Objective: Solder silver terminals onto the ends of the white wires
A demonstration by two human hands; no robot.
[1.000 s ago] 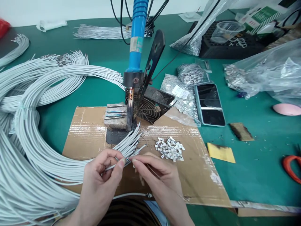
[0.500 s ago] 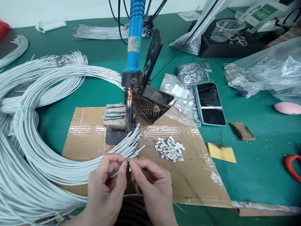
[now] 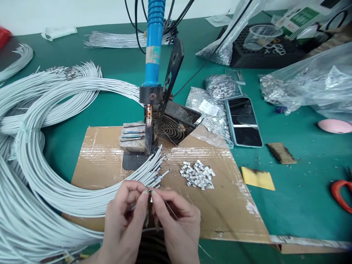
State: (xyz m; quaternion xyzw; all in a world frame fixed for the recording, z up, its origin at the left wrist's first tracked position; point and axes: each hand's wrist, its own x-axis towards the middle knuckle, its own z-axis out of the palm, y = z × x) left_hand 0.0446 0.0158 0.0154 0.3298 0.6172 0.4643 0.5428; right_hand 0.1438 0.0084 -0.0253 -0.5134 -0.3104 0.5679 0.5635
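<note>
While the left hand (image 3: 123, 218) and the right hand (image 3: 178, 218) met above the near part of the cardboard sheet (image 3: 220, 209), their fingertips were pinched tightly together around a tiny wire end (image 3: 150, 190). It showed specks of colour, though the fingers hid most of it. The left thumb and forefinger pressed it from one side, the right thumb and forefinger from the other. A thin strand (image 3: 171, 209) slanted out from the right hand's grip, and whether the curled fingers held anything more could not be told.

From the left of the cardboard sheet, a bundle of white cables (image 3: 82, 200) curved in over it, the ends fanned out just beyond the hands. On the sheet's right half lay a pile of small pale pieces (image 3: 196, 175). By its far edge stood a blue-handled soldering iron (image 3: 153, 69), pointing down, near a fan with a round grille (image 3: 172, 128). Past the sheet's far right corner lay a phone (image 3: 244, 123). Just right of the sheet was a yellow sponge (image 3: 258, 178), and well apart from the sheet, farther right, the orange handle (image 3: 341, 196) of a tool.
</note>
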